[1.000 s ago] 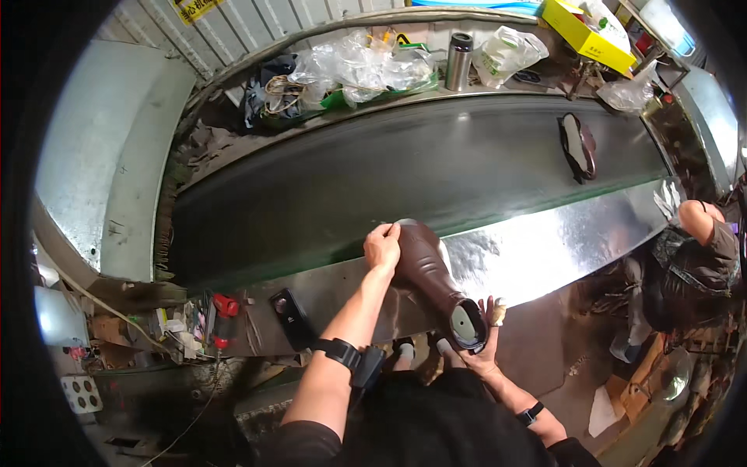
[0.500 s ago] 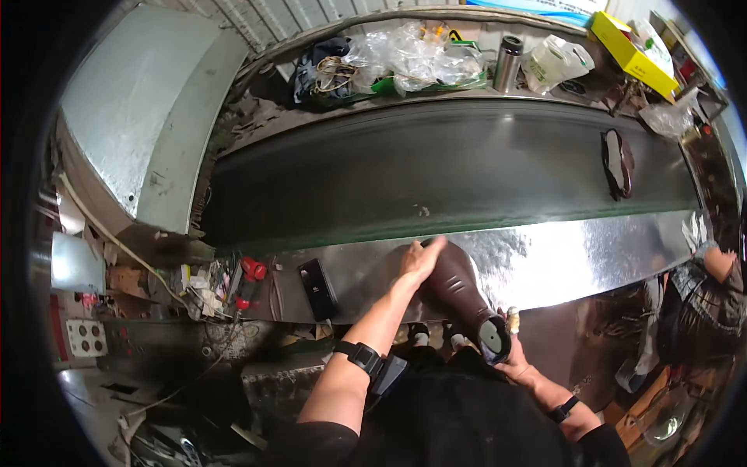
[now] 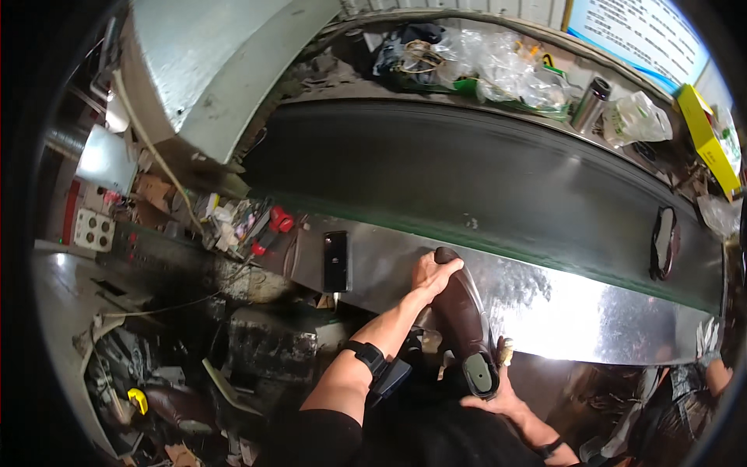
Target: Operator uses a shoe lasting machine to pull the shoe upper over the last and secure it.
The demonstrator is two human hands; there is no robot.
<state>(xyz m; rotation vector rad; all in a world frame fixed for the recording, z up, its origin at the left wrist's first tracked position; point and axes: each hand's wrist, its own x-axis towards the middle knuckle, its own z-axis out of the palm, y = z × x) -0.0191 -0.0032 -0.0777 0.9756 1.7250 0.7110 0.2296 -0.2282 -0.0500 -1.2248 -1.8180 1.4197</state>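
A dark brown leather shoe point(image 3: 461, 311) lies lengthwise before me, its toe pointing away over the metal ledge point(image 3: 389, 265). Its opening holds a shoe last point(image 3: 480, 373) with a pale green top and a small hole. My left hand point(image 3: 433, 276) is closed around the toe end. At the heel, my right hand point(image 3: 502, 393) cups the shoe from the right. Its thumb, wrapped in yellowish tape, sticks up beside the opening. The fingers under the heel are partly hidden.
Beyond the ledge runs a dark conveyor belt point(image 3: 467, 171) carrying another brown shoe point(image 3: 664, 243). A black phone point(image 3: 335, 262) and red tool point(image 3: 278, 220) lie left. Behind stand a thermos point(image 3: 591, 104), plastic bags point(image 3: 521, 74) and a yellow box point(image 3: 710, 140). Another person's hand point(image 3: 717, 375) is at right.
The view has turned, so the bench appears slanted. My left hand has gone from resting across the toe to wrapping it. The shoe has rolled, showing more of the last's top.
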